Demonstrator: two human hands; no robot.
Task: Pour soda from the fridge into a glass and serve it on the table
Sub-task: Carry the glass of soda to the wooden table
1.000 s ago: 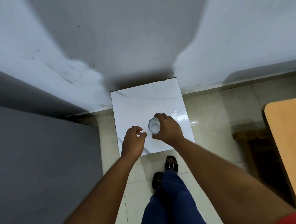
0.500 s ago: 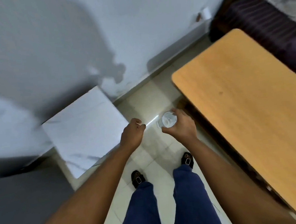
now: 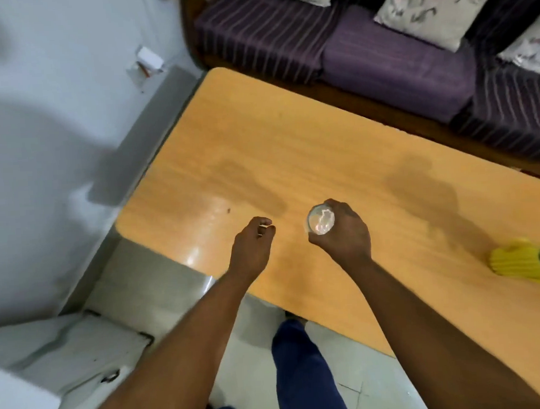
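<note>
From the head camera, looking down: the right hand [image 3: 342, 235] is wrapped around a clear glass [image 3: 321, 223], fingers [image 3: 345, 208] curled tight round its side, the round mouth facing up and catching the light. Whether there is liquid in it I cannot tell. The glass is held over the desk [image 3: 291, 159], near the middle of its near half; I cannot tell whether its base touches the top. The left hand [image 3: 252, 246] hangs just beside it with the fingers loosely curled in, thumb near forefinger, holding nothing.

The desk is a smooth, pale orange wood-grain slab with rounded corners and a glossy patch near its left end. A yellow ribbed cactus-shaped pot [image 3: 522, 266] sits well to the right, near the near edge. The rest of the top is bare.

Beyond the far edge stands a purple striped sofa [image 3: 379, 54] with printed cushions [image 3: 433, 8]. A white wall [image 3: 39, 122] runs along the left, above a pale tiled floor [image 3: 160, 282]. The person's blue trouser leg [image 3: 302, 374] stands close against the near edge.
</note>
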